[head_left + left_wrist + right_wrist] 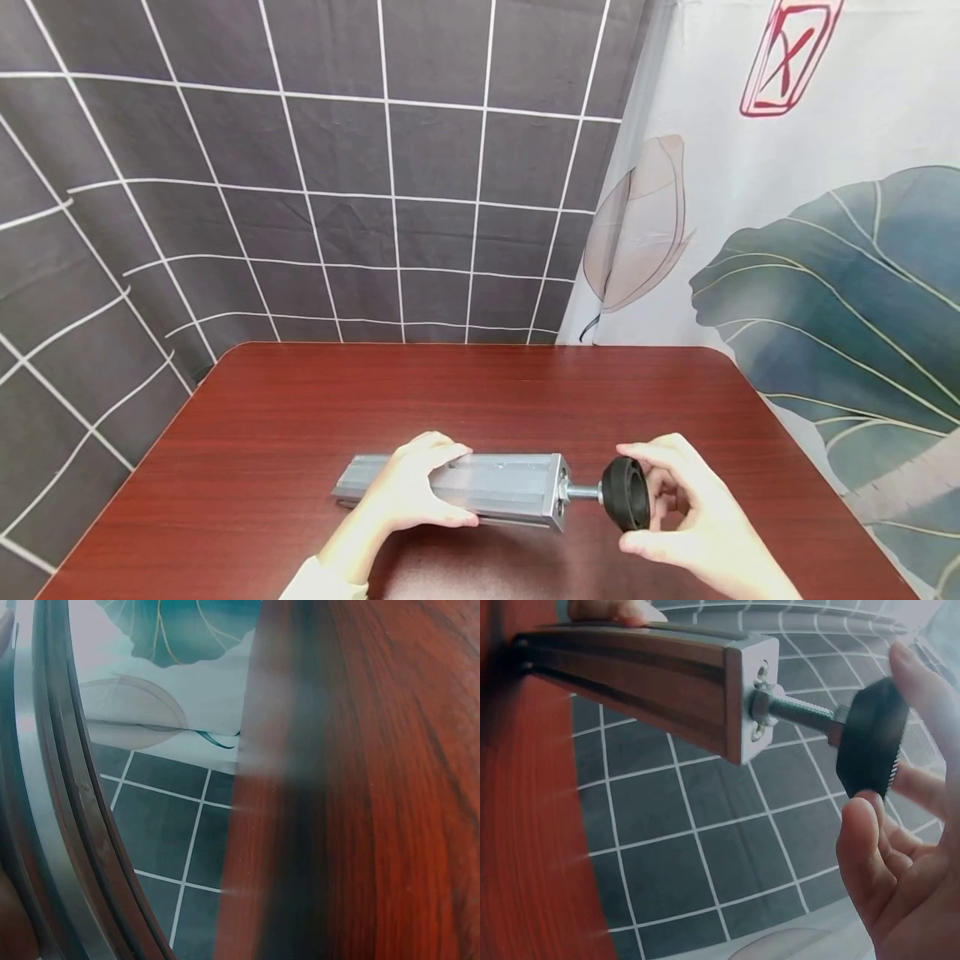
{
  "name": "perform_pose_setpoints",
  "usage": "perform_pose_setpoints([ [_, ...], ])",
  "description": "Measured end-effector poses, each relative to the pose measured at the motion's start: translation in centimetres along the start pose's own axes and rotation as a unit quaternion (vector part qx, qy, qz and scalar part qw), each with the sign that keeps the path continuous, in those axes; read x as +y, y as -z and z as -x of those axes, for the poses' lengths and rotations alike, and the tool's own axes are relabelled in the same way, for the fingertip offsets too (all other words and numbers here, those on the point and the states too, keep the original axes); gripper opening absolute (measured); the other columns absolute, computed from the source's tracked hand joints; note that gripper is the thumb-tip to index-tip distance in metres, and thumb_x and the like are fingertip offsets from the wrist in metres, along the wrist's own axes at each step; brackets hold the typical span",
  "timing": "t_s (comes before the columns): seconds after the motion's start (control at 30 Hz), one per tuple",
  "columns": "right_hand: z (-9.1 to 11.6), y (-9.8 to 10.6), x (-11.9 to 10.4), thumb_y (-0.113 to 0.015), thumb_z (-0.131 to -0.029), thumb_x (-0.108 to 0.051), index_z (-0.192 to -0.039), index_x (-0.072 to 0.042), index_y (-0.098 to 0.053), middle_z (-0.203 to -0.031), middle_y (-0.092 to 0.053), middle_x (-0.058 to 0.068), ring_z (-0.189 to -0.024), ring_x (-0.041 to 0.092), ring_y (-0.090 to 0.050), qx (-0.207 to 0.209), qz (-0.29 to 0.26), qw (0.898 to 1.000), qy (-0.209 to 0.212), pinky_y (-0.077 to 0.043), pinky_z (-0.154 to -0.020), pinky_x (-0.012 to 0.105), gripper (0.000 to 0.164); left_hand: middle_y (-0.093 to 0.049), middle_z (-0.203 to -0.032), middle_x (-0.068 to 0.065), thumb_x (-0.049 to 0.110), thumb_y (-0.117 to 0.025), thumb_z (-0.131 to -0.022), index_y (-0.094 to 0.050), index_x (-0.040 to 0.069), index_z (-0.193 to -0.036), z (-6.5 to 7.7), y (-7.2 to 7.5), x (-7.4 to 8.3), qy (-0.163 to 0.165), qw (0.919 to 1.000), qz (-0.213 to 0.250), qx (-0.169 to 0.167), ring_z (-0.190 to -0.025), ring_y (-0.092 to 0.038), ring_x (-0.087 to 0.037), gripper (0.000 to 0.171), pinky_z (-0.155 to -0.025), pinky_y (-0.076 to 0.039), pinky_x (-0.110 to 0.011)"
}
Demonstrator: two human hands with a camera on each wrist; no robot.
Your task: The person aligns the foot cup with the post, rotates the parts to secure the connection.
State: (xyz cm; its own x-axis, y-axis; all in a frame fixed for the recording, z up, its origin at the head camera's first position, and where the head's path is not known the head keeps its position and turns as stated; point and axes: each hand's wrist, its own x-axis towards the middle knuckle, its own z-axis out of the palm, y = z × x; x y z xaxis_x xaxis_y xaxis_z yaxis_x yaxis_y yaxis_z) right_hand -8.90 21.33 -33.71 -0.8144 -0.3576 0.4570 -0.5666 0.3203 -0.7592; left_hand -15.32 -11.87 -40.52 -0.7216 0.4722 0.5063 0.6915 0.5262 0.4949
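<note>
A silver aluminium profile (498, 486) lies crosswise over the table, and its grooved side (645, 694) shows in the right wrist view. My left hand (412, 487) grips it around the middle, fingers on the far side and thumb on the near side. From the profile's right end plate (754, 705) sticks out a threaded stud (804, 712) with a hex nut (763, 703) against the plate. A black levelling foot (625, 493) sits on the stud's outer end. My right hand (693, 508) holds this foot by its rim between thumb and fingers.
The reddish-brown wooden table (300, 400) has rounded far corners. Behind it hangs a dark grey curtain (435, 150) with a white grid. A white curtain (705, 208) with large leaf prints hangs at the right.
</note>
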Motion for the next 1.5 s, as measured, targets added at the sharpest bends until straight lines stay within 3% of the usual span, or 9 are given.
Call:
perform_pose_setpoints([
  [0.1, 0.0, 0.0, -0.1, -0.079, -0.061, 0.013, -0.128, -0.009, -0.047, -0.105, -0.045, -0.005, -0.062, 0.013, -0.052, -0.008, -0.022, 1.000, -0.016, -0.046, -0.045, 0.028, 0.078, -0.059, -0.096, 0.007, 0.046, -0.087, -0.053, -0.068, 0.014, -0.110, 0.0, 0.0, 0.1, 0.001, 1.0000, -0.002, -0.003, -0.088, -0.055, -0.009, 0.068, -0.076, -0.047, -0.026],
  [0.27, -0.1, 0.9, -0.4, -0.073, -0.067, 0.016, -0.139, 0.001, -0.033, -0.132, -0.031, 0.003, -0.075, 0.013, -0.058, -0.094, -0.075, 0.992, 0.032, -0.050, -0.057, 0.027, 0.084, -0.059, -0.096, 0.007, 0.045, -0.087, -0.053, -0.068, 0.013, -0.109, -0.2, 0.1, 0.0, -0.001, 1.0000, 0.005, -0.002, -0.088, -0.055, -0.009, 0.067, -0.077, -0.047, -0.026],
  [0.4, -0.1, 1.2, -0.8, -0.071, -0.073, 0.012, -0.140, 0.000, -0.034, -0.135, -0.029, 0.000, -0.074, 0.012, -0.059, -0.122, -0.054, 0.991, 0.020, -0.052, -0.059, 0.025, 0.078, -0.059, -0.096, 0.007, 0.044, -0.087, -0.053, -0.068, 0.013, -0.109, -0.2, 0.2, -0.1, -0.003, 0.9999, 0.009, -0.003, -0.088, -0.055, -0.009, 0.067, -0.077, -0.047, -0.026],
  [0.57, -0.3, 0.8, -0.9, -0.081, -0.066, 0.004, -0.134, -0.005, -0.046, -0.121, -0.040, -0.003, -0.059, 0.008, -0.055, -0.065, 0.000, 0.998, 0.011, -0.048, -0.048, 0.022, 0.077, -0.059, -0.096, 0.007, 0.045, -0.087, -0.053, -0.068, 0.013, -0.109, -0.1, 0.3, 0.0, -0.003, 1.0000, 0.009, -0.004, -0.089, -0.055, -0.009, 0.067, -0.077, -0.047, -0.026],
  [0.77, -0.5, 0.1, -0.7, -0.085, -0.060, 0.000, -0.122, -0.013, -0.051, -0.099, -0.045, -0.006, -0.059, 0.010, -0.050, -0.015, 0.031, 0.999, -0.012, -0.044, -0.045, 0.024, 0.072, -0.059, -0.096, 0.007, 0.046, -0.087, -0.053, -0.068, 0.014, -0.109, -0.1, 0.3, 0.2, 0.005, 0.9999, 0.005, -0.008, -0.089, -0.055, -0.009, 0.067, -0.077, -0.047, -0.026],
  [1.0, -0.3, 1.0, -0.9, -0.073, -0.069, 0.014, -0.139, 0.000, -0.033, -0.132, -0.030, 0.002, -0.068, 0.011, -0.056, -0.119, -0.072, 0.990, 0.023, -0.049, -0.053, 0.025, 0.082, -0.059, -0.096, 0.007, 0.046, -0.087, -0.053, -0.069, 0.014, -0.108, -0.1, 0.4, 0.2, 0.004, 0.9999, 0.005, -0.008, -0.089, -0.055, -0.009, 0.067, -0.077, -0.047, -0.026],
  [1.07, -0.2, 1.2, -0.9, -0.072, -0.072, 0.013, -0.140, 0.001, -0.033, -0.135, -0.028, 0.001, -0.072, 0.012, -0.057, -0.134, -0.068, 0.988, 0.024, -0.051, -0.057, 0.025, 0.079, -0.059, -0.095, 0.008, 0.045, -0.087, -0.052, -0.069, 0.014, -0.108, -0.1, 0.4, 0.1, 0.003, 1.0000, 0.006, -0.007, -0.088, -0.055, -0.009, 0.067, -0.077, -0.047, -0.026],
  [1.37, -0.2, 0.2, -0.8, -0.085, -0.062, -0.001, -0.123, -0.011, -0.053, -0.092, -0.048, -0.005, -0.058, 0.010, -0.051, -0.015, 0.043, 0.999, -0.029, -0.044, -0.044, 0.024, 0.070, -0.059, -0.096, 0.007, 0.045, -0.087, -0.053, -0.069, 0.014, -0.108, 0.0, 0.3, 0.2, 0.010, 0.9999, 0.006, -0.006, -0.088, -0.055, -0.009, 0.066, -0.076, -0.047, -0.026],
  [1.5, -0.1, -0.1, -0.7, -0.084, -0.061, 0.000, -0.117, -0.013, -0.052, -0.081, -0.049, -0.004, -0.060, 0.012, -0.049, 0.006, 0.047, 0.997, -0.055, -0.043, -0.044, 0.025, 0.066, -0.058, -0.096, 0.007, 0.045, -0.087, -0.053, -0.069, 0.013, -0.108, -0.1, 0.2, 0.3, 0.009, 0.9999, 0.005, -0.008, -0.088, -0.055, -0.009, 0.067, -0.077, -0.046, -0.026],
])
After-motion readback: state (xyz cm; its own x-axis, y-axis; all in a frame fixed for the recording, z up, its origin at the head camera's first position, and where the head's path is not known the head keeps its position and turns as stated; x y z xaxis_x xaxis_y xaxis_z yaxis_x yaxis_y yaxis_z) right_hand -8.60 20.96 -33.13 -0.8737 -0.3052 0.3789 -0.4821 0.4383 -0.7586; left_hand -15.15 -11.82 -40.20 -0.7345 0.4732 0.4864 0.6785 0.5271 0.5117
